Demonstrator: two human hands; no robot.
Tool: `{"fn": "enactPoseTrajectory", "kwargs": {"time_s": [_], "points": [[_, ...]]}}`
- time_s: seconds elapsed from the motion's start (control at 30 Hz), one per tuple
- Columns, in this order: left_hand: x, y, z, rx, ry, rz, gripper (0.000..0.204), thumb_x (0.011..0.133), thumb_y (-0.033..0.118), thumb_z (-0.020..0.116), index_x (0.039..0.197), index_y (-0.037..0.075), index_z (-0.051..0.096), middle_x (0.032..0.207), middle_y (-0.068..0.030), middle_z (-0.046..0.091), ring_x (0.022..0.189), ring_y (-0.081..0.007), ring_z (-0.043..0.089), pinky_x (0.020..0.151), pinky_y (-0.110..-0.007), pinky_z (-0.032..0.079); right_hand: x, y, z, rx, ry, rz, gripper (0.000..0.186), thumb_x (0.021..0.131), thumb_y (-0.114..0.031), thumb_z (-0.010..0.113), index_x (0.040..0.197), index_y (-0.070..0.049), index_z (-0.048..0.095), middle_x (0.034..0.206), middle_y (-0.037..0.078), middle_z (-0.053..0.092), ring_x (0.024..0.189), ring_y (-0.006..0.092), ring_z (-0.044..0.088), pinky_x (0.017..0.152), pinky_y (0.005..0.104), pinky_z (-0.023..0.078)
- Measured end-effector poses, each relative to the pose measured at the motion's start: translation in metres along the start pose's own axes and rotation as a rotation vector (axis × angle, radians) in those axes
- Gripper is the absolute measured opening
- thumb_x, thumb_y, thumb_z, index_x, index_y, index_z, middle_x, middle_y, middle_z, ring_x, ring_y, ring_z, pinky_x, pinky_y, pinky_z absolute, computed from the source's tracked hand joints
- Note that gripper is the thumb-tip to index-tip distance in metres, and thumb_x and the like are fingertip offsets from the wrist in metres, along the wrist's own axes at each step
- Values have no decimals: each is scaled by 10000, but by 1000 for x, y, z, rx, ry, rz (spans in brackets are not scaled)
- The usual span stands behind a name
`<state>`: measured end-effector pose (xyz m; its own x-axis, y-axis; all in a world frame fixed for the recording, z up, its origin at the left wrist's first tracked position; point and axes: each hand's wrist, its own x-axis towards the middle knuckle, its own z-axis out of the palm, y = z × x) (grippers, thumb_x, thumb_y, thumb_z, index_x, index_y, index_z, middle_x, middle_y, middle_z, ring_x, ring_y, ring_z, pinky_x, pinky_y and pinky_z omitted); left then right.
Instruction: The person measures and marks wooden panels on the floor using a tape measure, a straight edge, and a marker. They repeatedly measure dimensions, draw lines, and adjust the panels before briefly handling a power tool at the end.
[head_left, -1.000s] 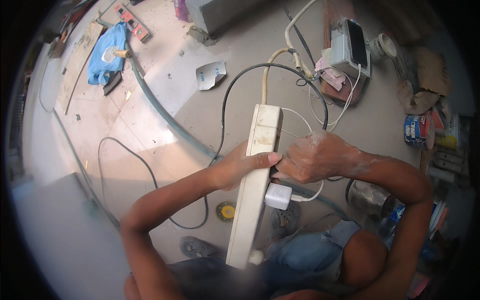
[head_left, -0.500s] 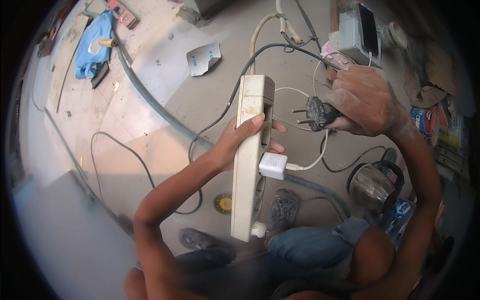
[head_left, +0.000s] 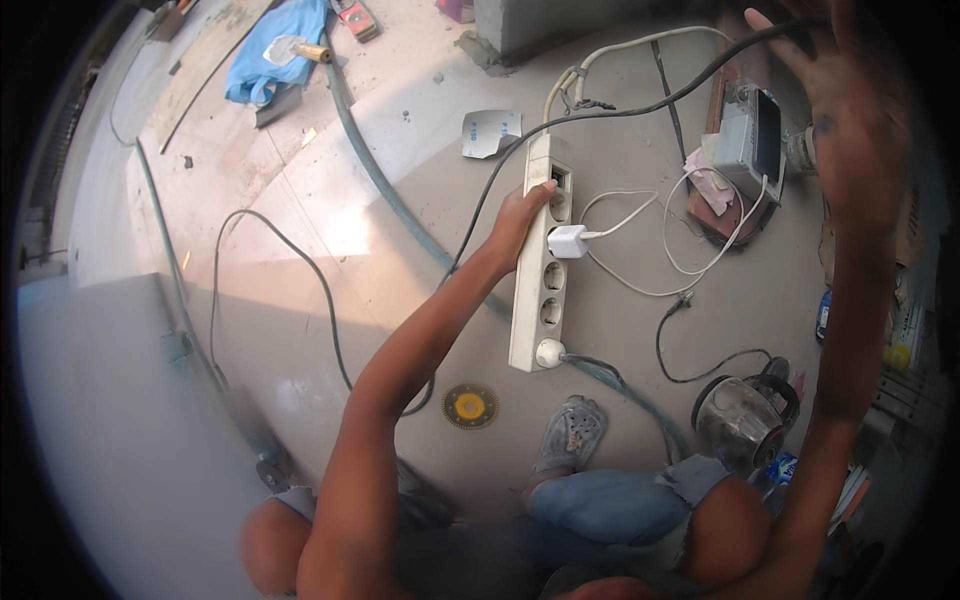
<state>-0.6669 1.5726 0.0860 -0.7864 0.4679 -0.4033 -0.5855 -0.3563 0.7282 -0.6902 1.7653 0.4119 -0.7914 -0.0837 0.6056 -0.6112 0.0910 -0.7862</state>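
My left hand (head_left: pixel 523 222) is wrapped around the upper part of a long white power strip (head_left: pixel 528 320), thumb near the sockets on its face. A white charger (head_left: pixel 567 241) is plugged into the strip, its white cable (head_left: pixel 632 208) looping off to the right. In the lowest socket sits a round white plug (head_left: pixel 549 352) with a dark cord. My right hand (head_left: pixel 850 120) is raised at the upper right, blurred, its fingers partly lost in the dark rim. A black cable (head_left: pixel 640 107) arches over the strip up to that hand; its end is hidden.
A loose black plug (head_left: pixel 684 301) lies on the floor right of the strip. Nearby are a yellow-centred cutting disc (head_left: pixel 470 406), a clear jug-like container (head_left: pixel 738 418) and a grey box with a phone-like dark panel (head_left: pixel 748 140). A green hose (head_left: pixel 372 165) crosses the floor beyond a sandpaper piece (head_left: pixel 490 133).
My right hand has swung up and right, lifting the black cable; the two-pin plug it held is out of sight. The power strip sits farther from me, still in my left hand.
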Motion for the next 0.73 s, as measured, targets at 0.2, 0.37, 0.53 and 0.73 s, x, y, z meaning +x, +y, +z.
{"fn": "enactPoseTrajectory", "kwargs": {"time_s": [0.2,0.37,0.53,0.73], "points": [[-2,-8,-32,511,219,343,519,962,395,735,1277,-13,678,1053,-126,716,973,-196,677,909,-380,546,15,-46,47,297,305,323,301,1117,-286,507,1317,-82,601,1359,114,624,1365,326,552,1218,515,367],[-3,-4,-36,678,246,305,539,930,354,749,1298,-29,660,1148,-215,739,1093,-327,706,975,-430,523,14,-37,53,326,136,353,284,1132,-172,474,1348,-24,583,1418,195,627,1419,411,520,1246,545,340],[-52,-26,-57,1065,335,449,338,894,181,609,1094,-91,605,1153,-335,642,1127,-475,636,1026,-511,488,-16,-8,129,51,-219,215,286,1123,-125,503,1350,28,584,1411,184,632,1374,357,578,1212,505,414],[-325,102,-70,1545,-789,55,391,988,269,587,1220,-37,657,1039,-227,733,1047,-398,694,923,-498,549,-66,45,208,-345,-817,34,215,990,19,619,1167,-53,718,1171,110,707,1151,271,669,1059,364,515]]}}
